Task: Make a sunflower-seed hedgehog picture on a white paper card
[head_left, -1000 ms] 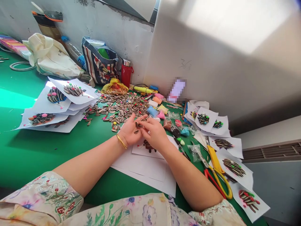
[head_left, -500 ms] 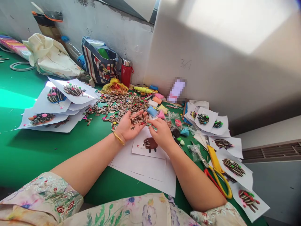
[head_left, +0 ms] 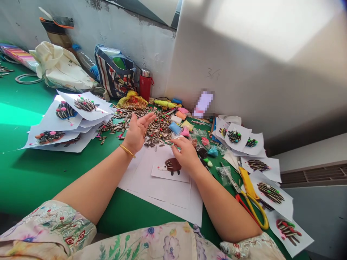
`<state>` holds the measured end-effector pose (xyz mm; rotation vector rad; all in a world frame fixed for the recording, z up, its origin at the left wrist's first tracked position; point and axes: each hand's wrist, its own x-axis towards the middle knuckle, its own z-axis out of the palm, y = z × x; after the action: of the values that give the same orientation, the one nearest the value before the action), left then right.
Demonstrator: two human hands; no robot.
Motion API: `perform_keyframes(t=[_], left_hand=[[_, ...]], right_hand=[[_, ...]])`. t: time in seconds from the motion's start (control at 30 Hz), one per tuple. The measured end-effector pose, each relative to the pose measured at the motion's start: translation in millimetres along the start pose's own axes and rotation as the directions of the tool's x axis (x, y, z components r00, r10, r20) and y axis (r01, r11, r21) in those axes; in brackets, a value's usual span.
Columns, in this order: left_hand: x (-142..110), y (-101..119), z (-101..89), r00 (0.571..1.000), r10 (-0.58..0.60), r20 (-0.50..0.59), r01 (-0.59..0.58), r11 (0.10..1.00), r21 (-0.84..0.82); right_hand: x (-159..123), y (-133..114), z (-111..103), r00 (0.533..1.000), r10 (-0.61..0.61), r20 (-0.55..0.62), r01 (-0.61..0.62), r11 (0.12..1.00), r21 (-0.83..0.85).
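Observation:
My left hand point(head_left: 138, 133) is tilted on its edge beside the heap of sunflower seeds point(head_left: 159, 131), fingers stretched out and a gold bangle point(head_left: 127, 150) on the wrist. No seeds show in its palm, though part of it is turned away. My right hand point(head_left: 185, 153) hovers by the right edge of a small card, thumb and fingers drawn together; anything between the tips is too small to make out. On that card point(head_left: 159, 173) is a brown clay hedgehog point(head_left: 172, 165) with a few seeds on its back. Larger white sheets point(head_left: 162, 195) lie underneath.
Finished-looking hedgehog cards point(head_left: 67, 122) are stacked at left, with more cards point(head_left: 271, 191) along the right. Scissors point(head_left: 244, 195) and a yellow comb-like tool point(head_left: 247, 182) lie right of my forearm. Clay packets point(head_left: 175, 128), a red flask point(head_left: 145, 86) and bags point(head_left: 115, 72) stand behind.
My left hand has turned over from palm-up and moved left and slightly up; the sunflower seeds it held are out of it, on the heap. My right hand has barely moved.

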<state>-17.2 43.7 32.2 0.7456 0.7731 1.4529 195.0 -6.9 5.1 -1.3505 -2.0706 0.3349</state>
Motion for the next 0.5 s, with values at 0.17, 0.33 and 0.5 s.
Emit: perform_keyframes(t=[0.17,0.33,0.5], left_hand=[[27,2,-40.4,0.92,0.386,-0.073,-0.319,0.842,0.436],[42,2,-72.3,0.883,0.468,0.038,-0.238,0.375,0.896],[37,-12,-60.8,0.905,0.35,0.242,-0.262,0.012,0.965]], right_hand=[[1,12,5,0.999,0.003,-0.053,-0.001,0.999,0.037],[0,14,8,0.989,-0.039,-0.141,0.047,0.997,0.055],[-1,12,11,0.98,-0.082,-0.182,0.095,0.993,0.063]])
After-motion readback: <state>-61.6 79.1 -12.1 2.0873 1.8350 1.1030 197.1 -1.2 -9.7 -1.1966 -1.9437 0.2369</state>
